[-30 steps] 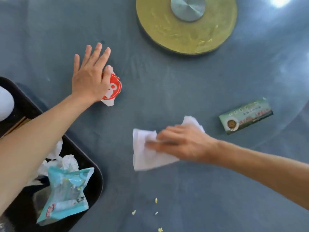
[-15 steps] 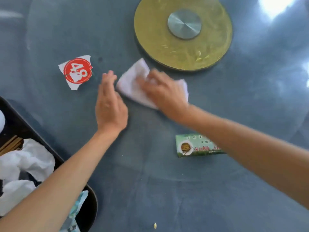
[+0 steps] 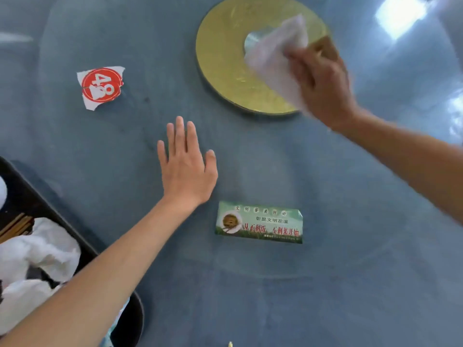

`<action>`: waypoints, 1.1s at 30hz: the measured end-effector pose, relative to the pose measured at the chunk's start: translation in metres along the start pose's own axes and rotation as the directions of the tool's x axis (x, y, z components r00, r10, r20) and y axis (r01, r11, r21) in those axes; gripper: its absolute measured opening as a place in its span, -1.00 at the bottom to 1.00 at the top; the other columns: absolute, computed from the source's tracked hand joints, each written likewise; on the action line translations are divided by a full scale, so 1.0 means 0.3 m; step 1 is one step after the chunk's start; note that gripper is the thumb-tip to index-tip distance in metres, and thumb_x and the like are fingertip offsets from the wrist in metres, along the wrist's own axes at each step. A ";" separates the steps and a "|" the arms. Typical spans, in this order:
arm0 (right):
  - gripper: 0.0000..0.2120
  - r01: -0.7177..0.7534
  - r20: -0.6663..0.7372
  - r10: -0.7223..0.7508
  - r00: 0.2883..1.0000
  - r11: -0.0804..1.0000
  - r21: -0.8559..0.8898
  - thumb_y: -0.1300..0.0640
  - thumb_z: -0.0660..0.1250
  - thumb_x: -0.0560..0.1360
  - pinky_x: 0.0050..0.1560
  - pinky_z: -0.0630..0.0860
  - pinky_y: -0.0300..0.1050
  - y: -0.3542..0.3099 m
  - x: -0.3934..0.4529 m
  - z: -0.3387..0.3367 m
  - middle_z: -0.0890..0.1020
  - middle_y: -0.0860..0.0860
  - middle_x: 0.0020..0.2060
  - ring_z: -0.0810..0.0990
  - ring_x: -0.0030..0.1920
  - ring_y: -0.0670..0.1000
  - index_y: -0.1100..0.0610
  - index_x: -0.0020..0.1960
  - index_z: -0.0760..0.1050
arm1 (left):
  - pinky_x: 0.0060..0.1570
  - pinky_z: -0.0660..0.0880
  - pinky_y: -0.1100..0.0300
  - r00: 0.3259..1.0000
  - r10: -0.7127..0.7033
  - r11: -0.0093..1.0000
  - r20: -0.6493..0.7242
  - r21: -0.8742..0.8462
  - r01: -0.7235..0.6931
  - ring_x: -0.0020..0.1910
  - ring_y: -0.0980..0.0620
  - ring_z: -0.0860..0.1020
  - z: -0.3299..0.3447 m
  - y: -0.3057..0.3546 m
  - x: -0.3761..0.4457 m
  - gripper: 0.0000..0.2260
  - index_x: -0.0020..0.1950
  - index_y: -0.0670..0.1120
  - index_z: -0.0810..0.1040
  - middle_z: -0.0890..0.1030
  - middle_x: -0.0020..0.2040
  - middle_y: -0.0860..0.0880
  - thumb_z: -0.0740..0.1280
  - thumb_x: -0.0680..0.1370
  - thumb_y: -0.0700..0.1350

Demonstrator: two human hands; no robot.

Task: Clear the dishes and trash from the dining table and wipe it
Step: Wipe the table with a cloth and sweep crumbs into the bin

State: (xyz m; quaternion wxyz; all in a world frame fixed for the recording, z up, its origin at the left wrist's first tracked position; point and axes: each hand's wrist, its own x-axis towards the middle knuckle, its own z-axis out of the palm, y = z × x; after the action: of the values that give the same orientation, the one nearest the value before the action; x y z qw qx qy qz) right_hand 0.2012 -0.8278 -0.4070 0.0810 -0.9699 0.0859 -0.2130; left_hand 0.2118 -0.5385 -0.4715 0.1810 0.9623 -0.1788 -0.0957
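While your right hand (image 3: 323, 88) reached across to the gold disc (image 3: 223, 61) at the table's centre, it held a white cloth (image 3: 275, 63) bunched under curled fingers. That cloth looked soft and thin, crumpled rather than folded, its edges blurred in the frame; it lay over the disc's right half and covered most of the silver hub (image 3: 251, 41) in the middle. Faint smears showed on the disc's dull gold face.

Your left hand (image 3: 186, 169) lay with its palm down over the blue-grey table (image 3: 350, 284), fingers straight and close together, thumb set a little apart, holding nothing. You had it between the disc and the green card, well apart from the cloth; whether it pressed on the glass or hung just above it I cannot tell.

A torn white scrap with a red circle and the number 48 (image 3: 101, 86) sat on the table to the left of the disc, curled at its edges. Just below your left wrist, on the near side, a long green printed card (image 3: 259, 222) lay flat, bearing rows of characters, the lowest in red, and a small round picture at its left end.

At the lower left corner, you had a black tray (image 3: 82, 241) holding crumpled white tissues (image 3: 42, 249) and wooden chopsticks (image 3: 15, 226), partly hidden beneath your left forearm.
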 end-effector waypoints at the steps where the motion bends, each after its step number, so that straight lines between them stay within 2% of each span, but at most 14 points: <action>1: -0.59 -0.131 0.000 0.131 0.991 0.991 -0.001 -0.12 0.08 0.63 -0.02 0.47 0.03 0.094 0.105 0.036 0.56 -0.03 0.09 0.57 0.12 0.18 0.01 0.31 0.55 | 0.58 -0.11 -0.11 0.998 0.022 0.999 -0.061 0.049 -0.019 0.65 -0.10 -0.08 0.022 0.005 -0.013 -0.40 0.65 -0.17 0.04 -0.02 0.67 -0.13 0.03 0.66 0.05; 3: -0.57 -0.339 0.068 0.343 0.937 0.938 -0.065 -0.16 0.11 0.58 -0.03 0.31 -0.04 0.246 0.238 0.117 0.56 -0.05 0.09 0.55 0.15 0.19 0.08 0.27 0.51 | 0.59 -0.04 -0.10 0.990 0.032 0.996 -0.141 0.091 -0.019 0.65 -0.09 0.00 0.044 -0.014 -0.008 -0.41 0.64 -0.16 0.10 0.07 0.66 -0.13 0.00 0.65 0.06; 6: -0.45 -0.402 0.185 0.419 0.889 0.907 -0.124 -0.27 0.08 0.51 -0.03 0.33 0.01 0.263 0.233 0.199 0.52 0.02 0.16 0.55 0.10 0.20 0.08 0.26 0.51 | 0.59 -0.04 -0.06 0.987 0.048 0.997 -0.156 0.062 -0.039 0.64 -0.05 0.02 0.042 -0.036 0.023 -0.45 0.64 -0.12 0.15 0.11 0.66 -0.08 -0.02 0.66 0.03; 9: -0.60 -0.184 0.243 0.190 0.951 0.982 -0.047 -0.17 0.08 0.63 -0.07 0.44 0.06 0.111 0.092 0.214 0.49 0.03 0.28 0.55 0.09 0.24 -0.09 0.34 0.53 | 0.59 -0.03 -0.05 0.983 0.068 0.997 -0.172 0.040 -0.062 0.64 -0.03 0.05 0.034 -0.071 0.038 -0.50 0.63 -0.10 0.18 0.15 0.65 -0.06 -0.03 0.67 -0.05; 12: -0.66 0.080 0.268 -0.103 0.958 0.992 0.094 0.05 0.28 0.63 -0.29 0.43 0.01 -0.066 -0.190 0.126 0.58 0.06 0.19 0.60 -0.03 0.19 -0.15 0.37 0.59 | 0.58 -0.01 -0.06 0.981 0.112 0.993 -0.160 0.053 -0.104 0.64 -0.08 0.07 0.015 -0.106 0.067 -0.53 0.62 -0.10 0.21 0.17 0.64 -0.09 -0.02 0.68 -0.13; 14: -0.56 0.220 0.325 -0.285 0.902 0.950 0.223 0.28 0.45 0.50 -0.34 0.29 -0.09 -0.186 -0.464 0.047 0.59 0.05 0.07 0.59 -0.12 0.13 -0.06 0.31 0.65 | 0.58 -0.01 -0.06 0.983 0.121 0.991 -0.140 0.067 -0.113 0.64 -0.10 0.07 0.001 -0.128 0.080 -0.53 0.62 -0.10 0.21 0.17 0.64 -0.10 -0.03 0.68 -0.14; 16: -0.45 0.345 0.371 -0.454 0.810 0.881 0.324 0.39 0.50 0.32 -0.34 0.13 -0.12 -0.303 -0.732 -0.033 0.57 0.01 0.01 0.52 -0.18 0.06 0.02 0.25 0.68 | 0.58 -0.01 -0.06 0.982 0.132 0.989 -0.132 0.080 -0.122 0.64 -0.09 0.07 -0.007 -0.143 0.095 -0.53 0.61 -0.09 0.21 0.16 0.64 -0.10 -0.03 0.68 -0.14; 18: -0.42 0.403 0.395 -0.548 0.737 0.826 0.394 0.39 0.47 0.32 -0.44 0.21 -0.09 -0.369 -0.907 -0.114 0.59 0.00 -0.03 0.47 -0.22 0.05 0.04 0.30 0.66 | 0.58 -0.02 -0.06 0.983 0.150 0.986 -0.110 0.084 -0.141 0.64 -0.10 0.06 -0.025 -0.152 0.107 -0.53 0.61 -0.09 0.22 0.16 0.64 -0.10 -0.03 0.68 -0.14; 20: -0.48 0.312 0.368 -0.477 0.798 0.850 0.423 0.38 0.43 0.42 -0.46 0.31 -0.08 -0.370 -0.944 -0.159 0.59 -0.01 -0.03 0.47 -0.20 0.02 0.03 0.32 0.65 | 0.58 -0.04 -0.08 0.986 0.150 0.985 -0.077 0.098 -0.142 0.64 -0.12 0.04 -0.050 -0.156 0.112 -0.54 0.61 -0.11 0.21 0.14 0.65 -0.13 -0.01 0.69 -0.16; 22: -0.63 0.103 0.284 -0.240 0.928 0.900 0.423 0.30 0.38 0.59 -0.37 0.47 -0.01 -0.338 -0.852 -0.179 0.53 -0.02 0.00 0.48 -0.15 -0.04 0.00 0.32 0.65 | 0.59 -0.05 -0.12 0.992 0.116 0.987 -0.046 0.112 -0.111 0.64 -0.16 0.01 -0.067 -0.136 0.103 -0.53 0.60 -0.15 0.22 0.13 0.65 -0.16 0.04 0.67 -0.20; 24: -0.70 -0.024 0.152 -0.034 0.988 0.933 0.360 0.23 0.36 0.64 -0.20 0.47 -0.08 -0.259 -0.653 -0.175 0.50 0.00 -0.04 0.44 -0.11 -0.09 0.01 0.32 0.65 | 0.58 -0.03 -0.16 0.997 0.079 0.995 -0.016 0.055 -0.078 0.64 -0.18 -0.01 -0.061 -0.062 0.054 -0.51 0.60 -0.17 0.23 0.12 0.64 -0.18 0.08 0.64 -0.16; 27: -0.71 -0.130 0.045 0.123 0.991 0.965 0.228 0.07 0.28 0.66 -0.11 0.40 -0.09 -0.097 -0.285 -0.102 0.53 0.15 0.00 0.50 -0.07 0.02 0.01 0.32 0.64 | 0.57 -0.08 -0.16 0.999 0.047 0.998 0.020 -0.037 -0.046 0.65 -0.13 -0.05 0.014 0.061 -0.069 -0.46 0.64 -0.09 0.13 0.03 0.66 -0.14 0.03 0.66 0.02; 29: -0.66 -0.240 0.037 0.237 0.971 0.958 0.154 -0.02 0.19 0.66 -0.01 0.41 -0.05 0.049 -0.095 -0.015 0.53 0.20 0.11 0.54 0.03 0.14 0.06 0.28 0.64 | 0.58 -0.10 -0.15 0.997 0.067 0.996 -0.037 0.065 -0.065 0.65 -0.09 -0.05 0.069 0.082 -0.126 -0.44 0.66 -0.04 0.08 0.00 0.67 -0.12 -0.02 0.67 0.08; 33: -0.62 -0.471 0.083 0.468 0.880 0.882 0.028 -0.01 0.11 0.63 -0.05 0.32 -0.10 0.190 0.039 0.142 0.43 0.04 0.09 0.54 0.05 0.13 0.22 0.05 0.60 | 0.59 -0.06 -0.16 0.992 0.112 0.984 -0.064 0.148 -0.101 0.65 -0.06 -0.02 0.091 0.035 -0.104 -0.45 0.66 -0.04 0.09 0.04 0.67 -0.11 -0.02 0.67 0.06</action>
State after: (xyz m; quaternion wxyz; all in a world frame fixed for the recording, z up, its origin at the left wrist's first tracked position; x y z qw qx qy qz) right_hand 0.2223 -0.8805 -0.4515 0.1561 -0.9252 0.3101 -0.1530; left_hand 0.1729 -0.5444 -0.4887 0.1221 0.9648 -0.2299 -0.0380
